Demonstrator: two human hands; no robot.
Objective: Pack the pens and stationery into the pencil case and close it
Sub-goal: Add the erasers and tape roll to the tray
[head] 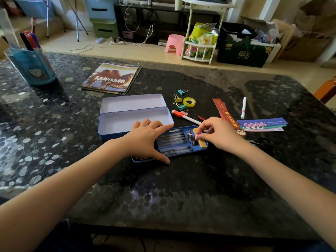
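Near the table's middle, the left hand is lying flat, steadying the stiff, light tin tray; the right hand is pinching a small pink eraser by its sides.

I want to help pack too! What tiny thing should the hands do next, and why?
Probably set the small pink piece down into the blue tray and let go. The right hand pinches it right above the tray's end section, beside the tan eraser, while the left hand steadies the tray. Markers and clips still wait on the table.
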